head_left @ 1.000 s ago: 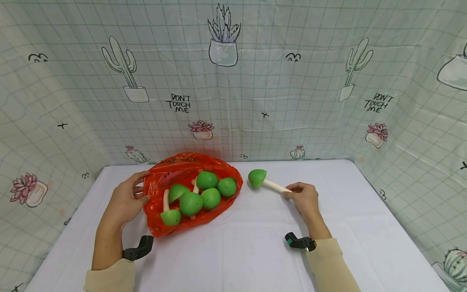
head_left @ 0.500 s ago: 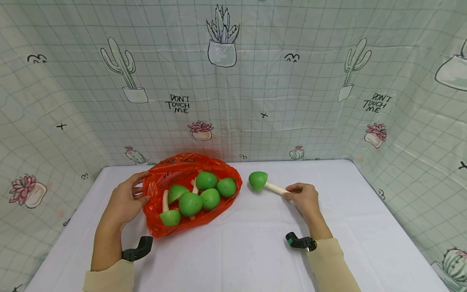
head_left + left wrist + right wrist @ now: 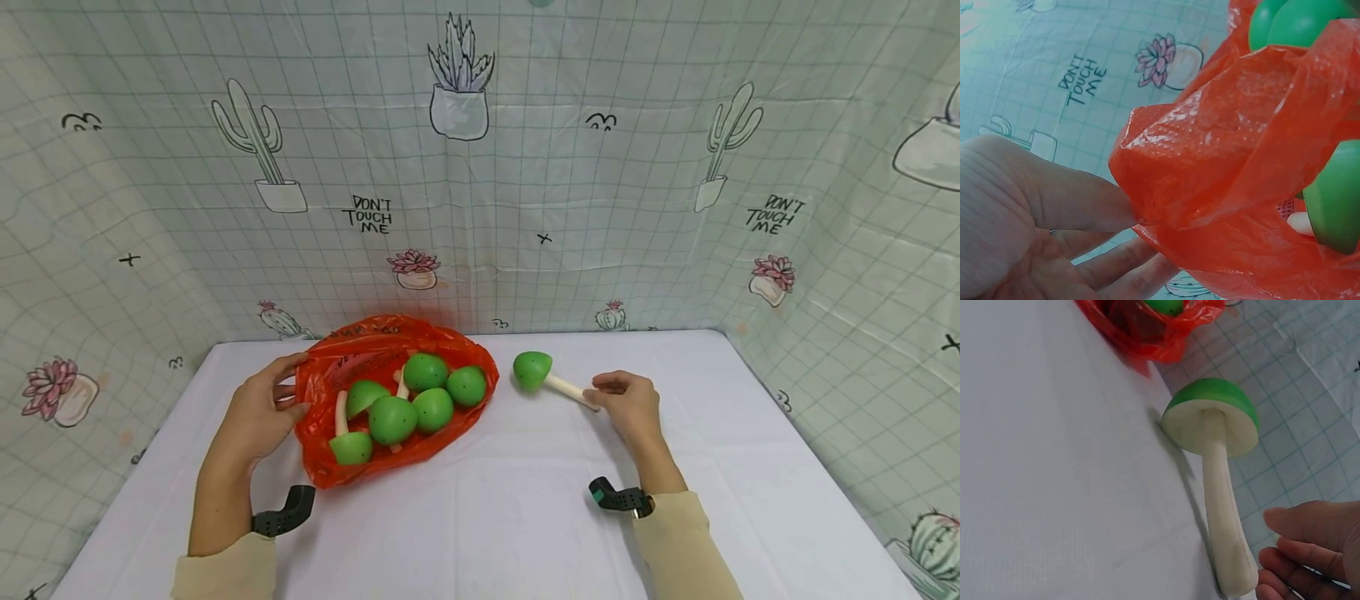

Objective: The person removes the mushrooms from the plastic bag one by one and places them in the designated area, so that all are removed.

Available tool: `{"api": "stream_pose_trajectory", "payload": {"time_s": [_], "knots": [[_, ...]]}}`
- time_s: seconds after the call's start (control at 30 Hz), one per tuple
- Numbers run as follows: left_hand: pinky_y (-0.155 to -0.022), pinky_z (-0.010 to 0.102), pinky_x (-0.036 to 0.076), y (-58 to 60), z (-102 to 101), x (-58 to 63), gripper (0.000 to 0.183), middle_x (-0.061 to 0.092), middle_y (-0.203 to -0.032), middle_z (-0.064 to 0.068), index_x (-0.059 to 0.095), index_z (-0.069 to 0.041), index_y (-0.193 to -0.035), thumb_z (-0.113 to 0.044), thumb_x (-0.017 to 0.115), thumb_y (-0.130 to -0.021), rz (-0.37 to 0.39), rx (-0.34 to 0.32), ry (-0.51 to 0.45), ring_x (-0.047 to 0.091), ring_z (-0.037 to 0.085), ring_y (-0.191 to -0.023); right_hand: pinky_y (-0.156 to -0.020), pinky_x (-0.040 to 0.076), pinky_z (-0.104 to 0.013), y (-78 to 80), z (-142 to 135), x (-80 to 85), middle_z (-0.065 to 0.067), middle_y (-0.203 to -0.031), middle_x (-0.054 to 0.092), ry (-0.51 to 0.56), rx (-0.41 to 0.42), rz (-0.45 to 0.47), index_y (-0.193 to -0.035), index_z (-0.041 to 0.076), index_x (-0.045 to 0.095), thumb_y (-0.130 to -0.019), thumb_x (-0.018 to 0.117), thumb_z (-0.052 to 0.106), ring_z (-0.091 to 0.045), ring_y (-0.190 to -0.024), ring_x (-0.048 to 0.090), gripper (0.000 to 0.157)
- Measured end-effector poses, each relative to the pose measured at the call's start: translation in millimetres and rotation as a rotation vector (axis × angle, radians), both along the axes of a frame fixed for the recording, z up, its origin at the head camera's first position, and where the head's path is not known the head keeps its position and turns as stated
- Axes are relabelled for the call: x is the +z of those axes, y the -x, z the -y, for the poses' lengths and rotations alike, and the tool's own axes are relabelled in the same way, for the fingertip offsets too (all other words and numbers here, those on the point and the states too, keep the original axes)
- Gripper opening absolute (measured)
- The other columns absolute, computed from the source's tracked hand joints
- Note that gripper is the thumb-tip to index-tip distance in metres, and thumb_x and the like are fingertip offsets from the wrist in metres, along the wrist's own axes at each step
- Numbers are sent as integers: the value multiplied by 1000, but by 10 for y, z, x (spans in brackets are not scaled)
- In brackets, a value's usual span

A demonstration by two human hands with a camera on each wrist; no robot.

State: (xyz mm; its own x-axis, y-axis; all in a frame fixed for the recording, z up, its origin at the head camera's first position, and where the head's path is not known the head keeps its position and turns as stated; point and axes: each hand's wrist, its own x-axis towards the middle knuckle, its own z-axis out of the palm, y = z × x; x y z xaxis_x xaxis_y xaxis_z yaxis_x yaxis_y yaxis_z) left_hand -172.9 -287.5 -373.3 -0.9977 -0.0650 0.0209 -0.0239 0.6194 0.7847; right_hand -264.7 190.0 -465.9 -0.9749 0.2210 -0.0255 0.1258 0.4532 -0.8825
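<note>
A red plastic bag (image 3: 322, 458) lies with its mouth spread, several toy mushrooms (image 3: 393, 419) with green caps and pale stems inside it. At the bag's left edge, my left hand (image 3: 258, 408) pinches the thin film; the left wrist view shows the thumb on the red plastic (image 3: 1210, 150). To the right of the bag, a single green-capped toy mushroom (image 3: 532, 371) rests on the table, its pale stem (image 3: 1222, 506) pointing toward my right hand (image 3: 632, 410). The right wrist view has the thumb and fingers (image 3: 1304, 519) apart beside the stem's end, not gripping it.
A white cloth (image 3: 525, 517) covers the table. Behind and at both sides stands a curtain (image 3: 510, 167) with grid lines and cactus drawings, close to the table's far edge. Each wrist wears a black camera mount (image 3: 288, 510).
My right hand has let go of the mushroom's stem and drawn slightly back to the right. The single mushroom now lies on the table. My left hand and the bag have stayed put.
</note>
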Motion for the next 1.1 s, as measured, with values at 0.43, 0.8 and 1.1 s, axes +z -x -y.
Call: {"api": "stream_pose_trajectory", "payload": {"time_s": [0.43, 0.8, 1.1], "knots": [[-102, 59, 52, -17, 45, -11, 75, 40, -157, 34, 32, 1, -162, 7, 66, -96, 32, 6, -9, 49, 55, -135, -84, 53, -13, -67, 176, 305, -20, -128, 71, 141, 85, -81, -126, -2, 71, -94, 80, 12, -24, -113, 68, 37], [-106, 58, 50, 3, 57, -20, 75, 40, -158, 32, 33, -2, -163, 8, 66, -97, 20, -6, -60, 47, 54, -138, -91, 58, -20, -209, 533, 591, -25, -131, 68, 319, 226, -137, -126, -6, 70, -92, 80, 4, -14, -105, 69, 37], [-107, 57, 50, 34, 35, -27, 74, 39, -160, 30, 34, -3, -163, 8, 66, -97, 20, -4, -82, 47, 52, -139, -90, 58, -20, -209, 827, 613, -25, -127, 70, 310, 288, -192, -124, -7, 71, -92, 78, 1, -26, -111, 70, 33]]}}
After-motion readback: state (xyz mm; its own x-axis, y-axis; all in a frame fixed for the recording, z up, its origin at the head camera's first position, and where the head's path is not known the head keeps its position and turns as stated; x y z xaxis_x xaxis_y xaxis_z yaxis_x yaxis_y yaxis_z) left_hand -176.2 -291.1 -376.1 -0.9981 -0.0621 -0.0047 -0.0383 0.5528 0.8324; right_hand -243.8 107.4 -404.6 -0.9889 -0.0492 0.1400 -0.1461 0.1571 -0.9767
